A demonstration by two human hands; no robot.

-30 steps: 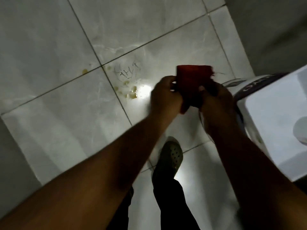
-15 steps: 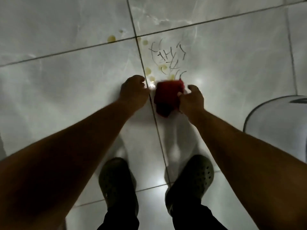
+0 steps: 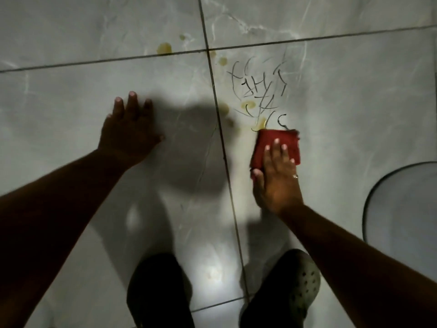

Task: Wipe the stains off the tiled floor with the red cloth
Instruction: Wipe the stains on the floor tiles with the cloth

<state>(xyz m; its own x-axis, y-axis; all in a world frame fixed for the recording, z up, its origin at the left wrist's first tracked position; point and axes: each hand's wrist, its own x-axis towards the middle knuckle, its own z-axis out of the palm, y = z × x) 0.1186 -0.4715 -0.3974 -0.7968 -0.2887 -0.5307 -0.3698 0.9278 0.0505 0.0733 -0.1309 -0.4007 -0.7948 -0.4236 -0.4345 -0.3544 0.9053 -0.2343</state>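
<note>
Head view: red cloth [image 3: 276, 144] pressed flat under right hand [image 3: 275, 178].

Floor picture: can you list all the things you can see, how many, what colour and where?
Floor tiles: several, grey marbled, with dark joints, filling the view.
Yellow stains: several, yellowish, by the tile joints at upper middle.
Scribbles: one patch, black, on the tile just beyond the cloth.
Cloth: one, red, flat on the floor below the scribbles.
Round object: one, pale with a dark rim, at the right edge; I cannot tell what it is.
Shoes: two, dark, with holes, at the bottom.
Left hand: one, flat on the bare tile, left.
Right hand: one, pressing on the cloth.
</note>
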